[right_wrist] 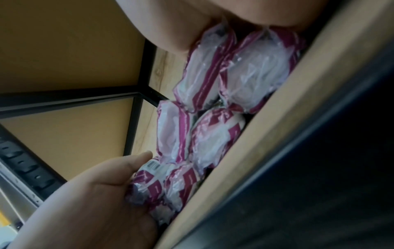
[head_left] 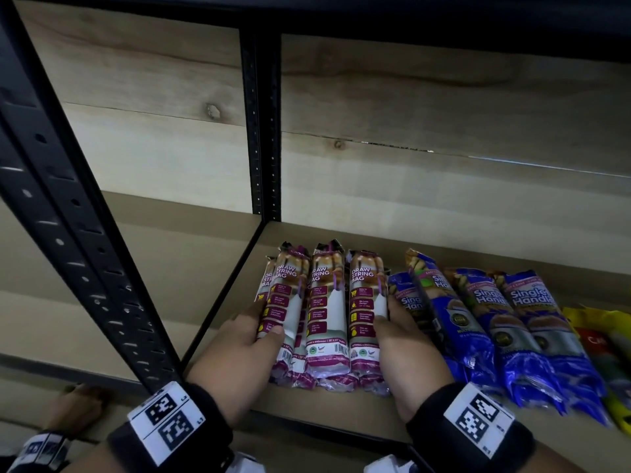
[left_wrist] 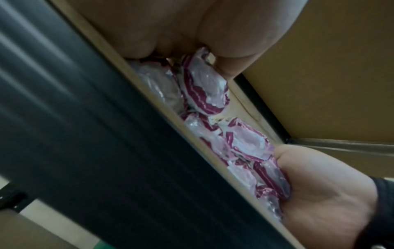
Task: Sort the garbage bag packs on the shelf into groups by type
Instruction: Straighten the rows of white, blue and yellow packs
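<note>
Several maroon-and-white "Draw String Bag" packs [head_left: 326, 302] lie stacked side by side at the left end of the shelf board [head_left: 307, 414]. My left hand [head_left: 263, 322] grips the stack's left side, thumb over the leftmost pack. My right hand [head_left: 389, 319] grips its right side, thumb on the rightmost pack and fingers tucked between it and the blue packs. The left wrist view shows the crinkled ends of the packs [left_wrist: 204, 94] between both palms. In the right wrist view the same pack ends [right_wrist: 213, 134] sit two layers deep.
Several blue "Single Handle" packs [head_left: 505, 319] lie directly right of the maroon stack. Yellow and red packs [head_left: 611, 336] lie at the far right. A black perforated upright [head_left: 68, 250] stands at the left front, and another post [head_left: 261, 131] stands at the back.
</note>
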